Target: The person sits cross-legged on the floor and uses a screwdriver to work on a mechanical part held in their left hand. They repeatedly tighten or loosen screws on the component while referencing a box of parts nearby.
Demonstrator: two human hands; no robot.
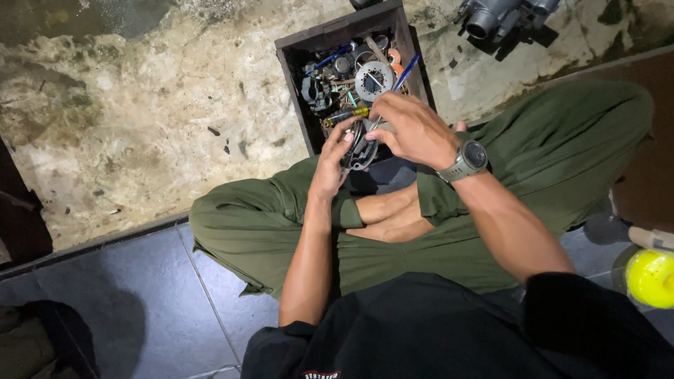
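Sitting on tile floor (126, 309) w/ toolbox (302, 91)

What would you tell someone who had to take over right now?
Left hand: grip shut on a dark curved metal part, held over the lap.
Right hand: grip pinched on a thin tool, tip at that part.
Box of mixed parts sits on the floor just ahead of the knees, with a round toothed disc and a yellow-handled screwdriver inside.
Done: part is out of the box and in hand.
Left: cannot tell how far the work on it is.
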